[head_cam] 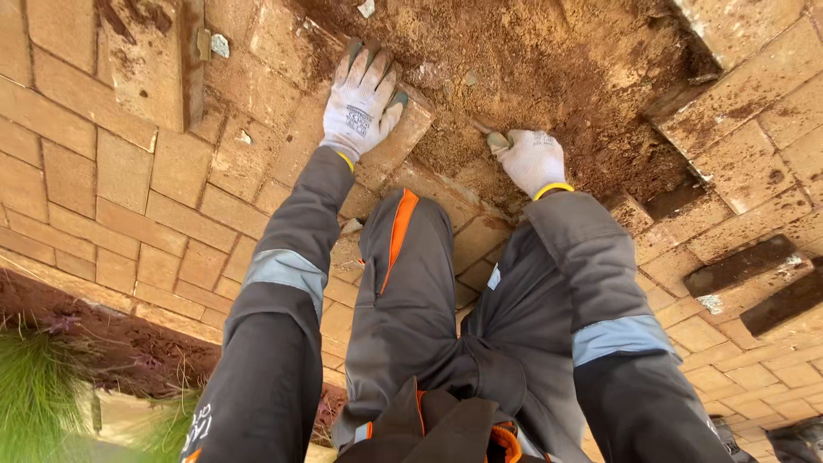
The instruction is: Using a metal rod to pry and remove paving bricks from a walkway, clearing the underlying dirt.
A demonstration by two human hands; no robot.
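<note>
Just paver (403,137) under left grip (362,101)

The paving bricks (129,197) looked rough and dusty. The sand bed (549,69) was crumbly. The gloves (360,103) were white knitted cloth.

The scene is outdoors in even daylight, with no hard shadows. The ground is a pavement of tan rectangular paving bricks (129,214) laid in a staggered pattern, dusted with sand. In the upper middle a patch of bare sand bed (549,60) lies open where bricks are missing, its surface brown and crumbly. Loose pavers (741,266) lie dark and tilted at the right edge, and another lifted block (150,51) rests at upper left. A curb stone (77,287) borders reddish soil (129,347) and tufts of green grass (34,390) at lower left.
</note>
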